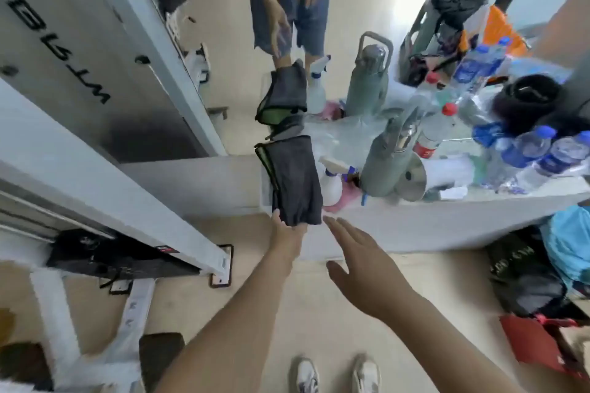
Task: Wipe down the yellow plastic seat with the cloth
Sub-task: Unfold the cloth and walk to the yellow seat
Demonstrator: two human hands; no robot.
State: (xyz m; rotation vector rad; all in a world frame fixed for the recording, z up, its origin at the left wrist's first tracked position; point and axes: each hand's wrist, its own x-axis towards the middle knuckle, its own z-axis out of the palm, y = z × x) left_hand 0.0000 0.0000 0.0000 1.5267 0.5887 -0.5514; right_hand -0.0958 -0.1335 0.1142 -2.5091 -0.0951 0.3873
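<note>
A dark grey cloth (295, 179) with a green edge lies over the left end of a white ledge (415, 220) in front of a mirror. My left hand (285, 234) grips its near, lower end. My right hand (354, 252) hovers just to the right of the cloth, fingers stretched out and empty. No yellow plastic seat shows in the head view. The mirror repeats the cloth and a hand above it.
A white spray bottle (332, 185), a pink rag, a grey-green flask (388, 163) and several water bottles (530, 153) crowd the ledge. Gym equipment (95, 233) stands at the left. Bags (542, 281) sit on the floor at the right.
</note>
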